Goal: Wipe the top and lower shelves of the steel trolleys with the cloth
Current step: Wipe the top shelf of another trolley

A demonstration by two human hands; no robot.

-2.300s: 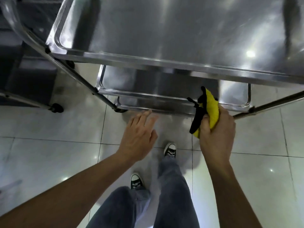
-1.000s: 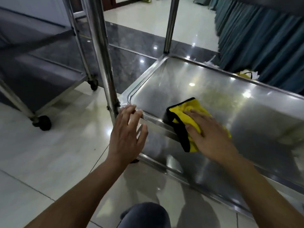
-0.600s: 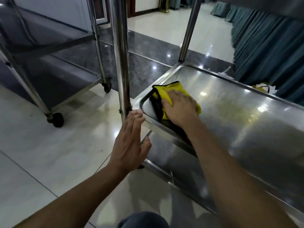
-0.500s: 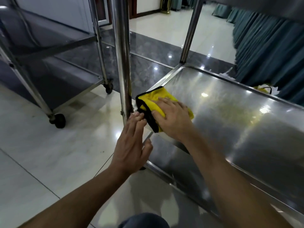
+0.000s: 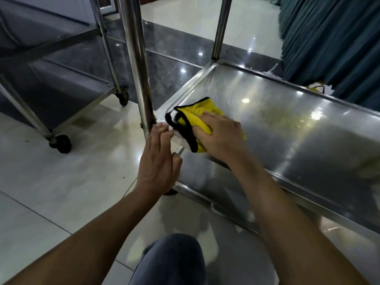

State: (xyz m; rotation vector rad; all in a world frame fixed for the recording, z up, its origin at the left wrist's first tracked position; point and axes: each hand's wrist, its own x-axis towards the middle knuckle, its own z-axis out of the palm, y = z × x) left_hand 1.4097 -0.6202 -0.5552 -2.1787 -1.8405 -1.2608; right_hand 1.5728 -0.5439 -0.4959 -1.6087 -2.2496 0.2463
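Yellow cloth point(image 5: 198, 116), black-edged, lies bunched on the lower shelf point(image 5: 287, 128) at its near-left corner, pinned flat under the right hand point(image 5: 221, 136), palm down, fingers spread over it, pressing rather than gripping. Left hand point(image 5: 159, 161) sits just left of the cloth, fingers loosely curled and unclenched, tips against the trolley post point(image 5: 135, 64) where it meets the shelf rim; holding nothing, more a brace than a grasp.

Risks, as judgement: cloth is folded over itself, so a hard stroke could roll it up and leave the corner lip unwiped. Its black edge overhangs the rim beside the right thumb and may snag or slip off. Knuckles could knock the post on a leftward sweep. Trolley is on castors; pushing may roll it if the left hand eases.

Hidden: top shelf out of frame, shelf's right end cut off, right palm contact covered. A second trolley point(image 5: 61, 83) stands well left of the left hand. Something yellow point(image 5: 315, 88) by the curtain point(image 5: 333, 44), far beyond the right hand, unclear what it is.
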